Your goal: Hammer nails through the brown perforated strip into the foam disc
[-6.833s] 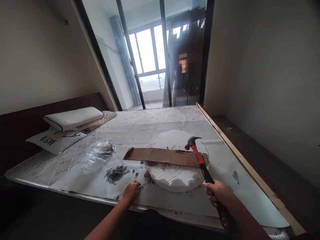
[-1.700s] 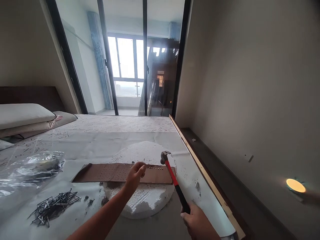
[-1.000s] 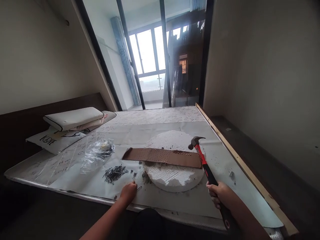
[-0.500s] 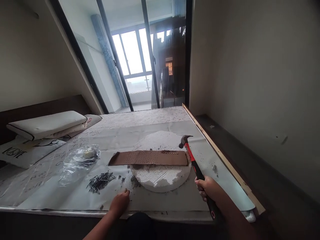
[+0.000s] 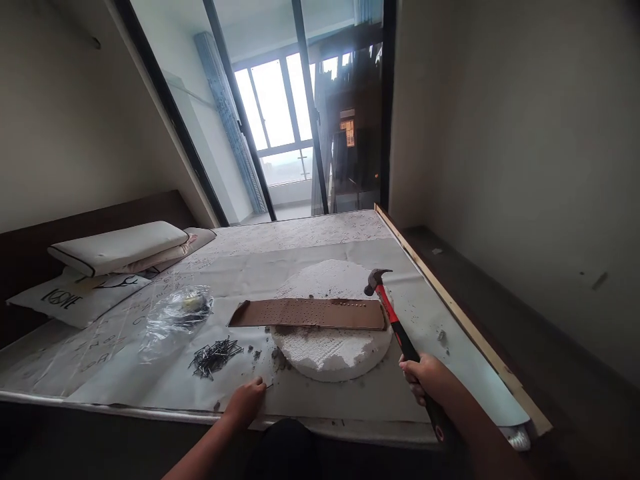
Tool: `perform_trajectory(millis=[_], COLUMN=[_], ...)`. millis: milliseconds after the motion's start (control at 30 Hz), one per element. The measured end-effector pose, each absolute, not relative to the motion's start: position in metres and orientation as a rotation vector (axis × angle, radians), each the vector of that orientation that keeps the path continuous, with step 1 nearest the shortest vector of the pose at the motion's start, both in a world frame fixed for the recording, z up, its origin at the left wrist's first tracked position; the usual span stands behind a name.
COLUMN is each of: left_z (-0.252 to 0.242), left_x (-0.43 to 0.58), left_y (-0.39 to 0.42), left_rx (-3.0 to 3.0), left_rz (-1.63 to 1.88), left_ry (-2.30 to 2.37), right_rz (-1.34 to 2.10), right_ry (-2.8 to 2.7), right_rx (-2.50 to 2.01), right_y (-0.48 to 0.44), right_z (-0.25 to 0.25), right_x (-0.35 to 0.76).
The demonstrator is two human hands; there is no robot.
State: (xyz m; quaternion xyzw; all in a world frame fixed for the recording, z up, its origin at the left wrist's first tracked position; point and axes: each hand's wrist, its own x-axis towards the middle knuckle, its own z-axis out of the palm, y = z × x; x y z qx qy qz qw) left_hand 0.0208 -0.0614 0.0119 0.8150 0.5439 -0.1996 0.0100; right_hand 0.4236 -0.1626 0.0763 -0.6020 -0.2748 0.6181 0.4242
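Observation:
My right hand point(image 5: 421, 379) is wrapped round the black grip of a red-and-black claw hammer point(image 5: 387, 303), whose head is raised near the right end of a brown strip. That strip point(image 5: 300, 315), dotted with rows of small holes and a few nail heads at its upper right, lies across a round white foam disc point(image 5: 333, 353). Near the front edge, my left hand point(image 5: 249, 400) is closed, with a thin nail sticking out from its fingertips. A heap of dark nails point(image 5: 215, 357) lies up and to the left of that hand.
A clear plastic bag point(image 5: 177, 317) lies left of the strip. Pillows point(image 5: 120, 247) are stacked at the far left of the bed. Along the right side runs a wooden rail point(image 5: 450, 303). Dark crumbs lie around the disc, and a dark knee shows at the bottom.
The view has swung slightly left, so everything sits further right. My left hand has shifted a little, and the nail at its fingertips shows more clearly. The hammer stays raised.

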Motion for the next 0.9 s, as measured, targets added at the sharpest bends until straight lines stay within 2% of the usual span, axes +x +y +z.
perform_trajectory(millis=[233,333,500,667,900], left_z=[0.001,0.016,0.065,0.086,0.063], left_x=[0.021,0.032,0.101,0.211,0.319], left_y=[-0.051,-0.05,-0.032,0.009,0.058], left_rx=[2.51,2.535,2.528,2.345,2.132], left_rz=[-0.357,0.01,0.658,0.821,0.755], left_ry=[1.736,1.651,1.25,1.047,1.261], right_rz=[1.492,1.481,1.481,1.469,1.425], right_ry=[-0.696,-0.687,-0.695,-0.728,-0.758], right_rx=[-1.513,-1.505,-1.485,-1.476,-1.559], right_y=[-0.166,-0.166,-0.163,-0.16,-0.161], right_z=[0.093,0.09,0.085,0.084,0.08], right_x=[0.423,0.425,0.428,0.428,0.428])
